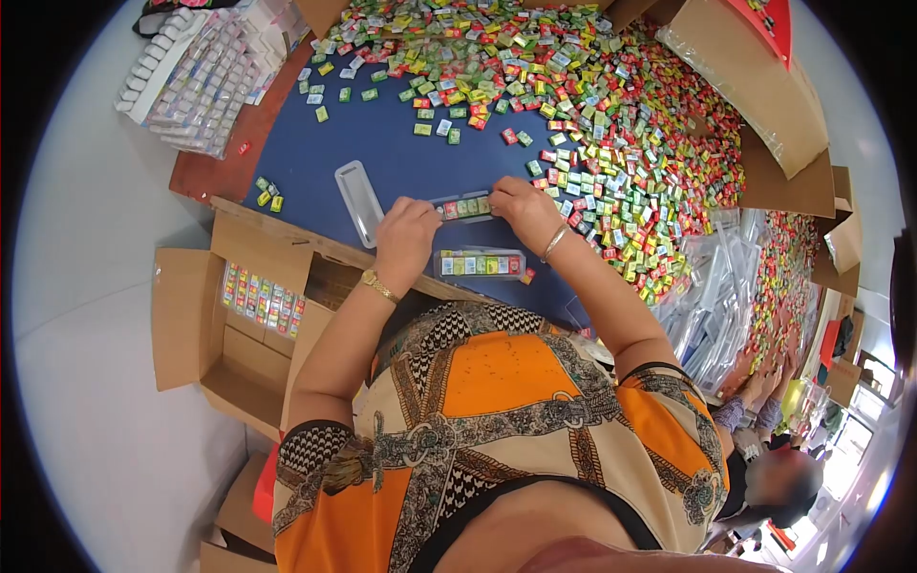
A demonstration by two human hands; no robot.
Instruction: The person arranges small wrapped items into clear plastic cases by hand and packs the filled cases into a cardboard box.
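My left hand (408,235) pinches the left end of a clear plastic tray (468,220), which holds a row of small red, green and white packs (466,208). At the tray's other end are the closed fingers of my right hand (528,214). Just below it, nearer my body, lies a second clear tray (480,265) filled with a row of coloured packs. A bare, long plastic tray or lid (358,202) rests slantwise beside my left hand. To the right of my right hand spreads a large heap of loose small packs (611,143).
An open carton (253,358) with packed rows inside stands at the left. Stacked white packages (196,86) sit at the upper left. Clear plastic trays (712,286) are piled at the right, near cardboard flaps (755,86). Another person (778,477) is at the lower right.
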